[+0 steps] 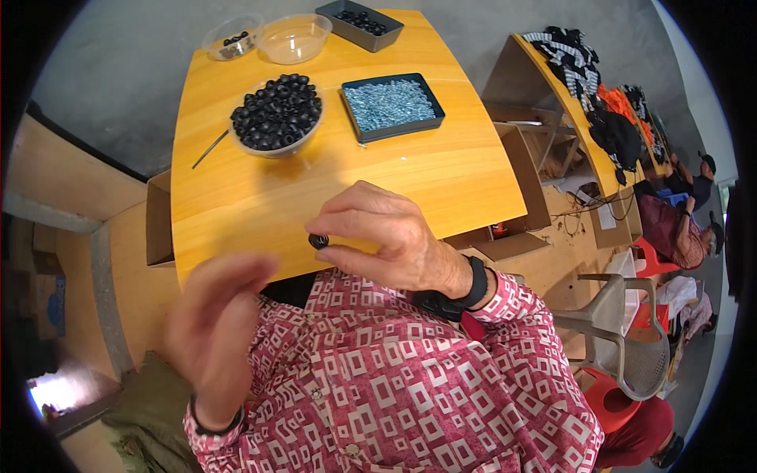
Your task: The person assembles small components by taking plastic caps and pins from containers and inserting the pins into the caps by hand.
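Between the thumb and fingers of my right hand is a small round black part, held near the table's front edge. My left hand is raised to the left of it, smeared by motion, so its fingers cannot be read. Beyond the hands, a clear bowl is heaped with similar black round parts, some showing holes. To its right lies a dark rectangular tray full of small shiny silvery-blue pieces, too small to name.
At the far edge of the yellow table stand a clear container with a few black parts, a clear bowl and a grey tray. A thin dark rod lies left. Chairs and seated people are at right.
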A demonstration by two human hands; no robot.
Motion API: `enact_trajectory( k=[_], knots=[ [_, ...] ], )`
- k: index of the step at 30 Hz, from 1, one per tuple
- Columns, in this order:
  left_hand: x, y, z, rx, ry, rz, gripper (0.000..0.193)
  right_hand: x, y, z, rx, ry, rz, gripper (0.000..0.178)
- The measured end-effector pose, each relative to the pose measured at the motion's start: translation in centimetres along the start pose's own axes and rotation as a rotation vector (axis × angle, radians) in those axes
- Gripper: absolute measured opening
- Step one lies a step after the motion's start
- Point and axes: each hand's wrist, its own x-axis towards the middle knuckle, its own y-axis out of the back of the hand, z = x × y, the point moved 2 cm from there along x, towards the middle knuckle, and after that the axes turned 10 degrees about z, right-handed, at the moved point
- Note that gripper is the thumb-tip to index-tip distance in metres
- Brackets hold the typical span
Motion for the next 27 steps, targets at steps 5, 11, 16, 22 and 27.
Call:
enact_trajectory(
  k=[5,11,16,22,27],
  knots=[
    [1.3,-0.4,-6.4,-0.600,0.611,-0.184,0.026,1.0,-1.0,-1.0,-0.033,0.128,-0.013,0.036],
    [2.9,-1.6,-6.4,-0.768,0.660,-0.210,0.025,2.4,-1.1,-0.8,-0.061,0.108,-0.021,0.036],
    [4.7,-2.1,-7.2,-0.748,0.654,-0.173,0.025,4.2,-0.9,0.0,-0.121,0.122,-0.051,0.036],
    [5.1,-1.5,-6.0,-0.697,0.726,-0.168,0.024,10.9,5.1,2.9,-0.288,0.122,-0.107,0.025],
    [5.2,-1.5,-5.8,-0.727,0.794,-0.150,0.024,17.5,11.1,14.3,-0.628,-0.107,-0.120,0.022]
  ],
)
